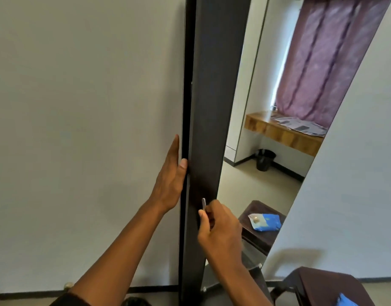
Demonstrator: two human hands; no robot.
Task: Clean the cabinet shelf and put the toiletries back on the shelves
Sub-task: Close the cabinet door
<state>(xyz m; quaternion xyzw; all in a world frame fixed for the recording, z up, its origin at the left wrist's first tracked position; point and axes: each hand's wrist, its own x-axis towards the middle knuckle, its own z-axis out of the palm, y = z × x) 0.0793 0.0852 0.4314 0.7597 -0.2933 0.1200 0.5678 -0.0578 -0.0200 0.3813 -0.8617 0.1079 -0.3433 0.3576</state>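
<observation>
Tall dark cabinet door point(208, 120), mirror point(285, 120) on its face, stands nearly edge-on against the white wall point(79, 129). Left hand point(171, 180) open flat, fingers straight, thumb on the door's left edge. Right hand point(219, 230) curled, pinching a small metal handle point(203, 204) low on the door. Shelves, toiletries hidden.
</observation>
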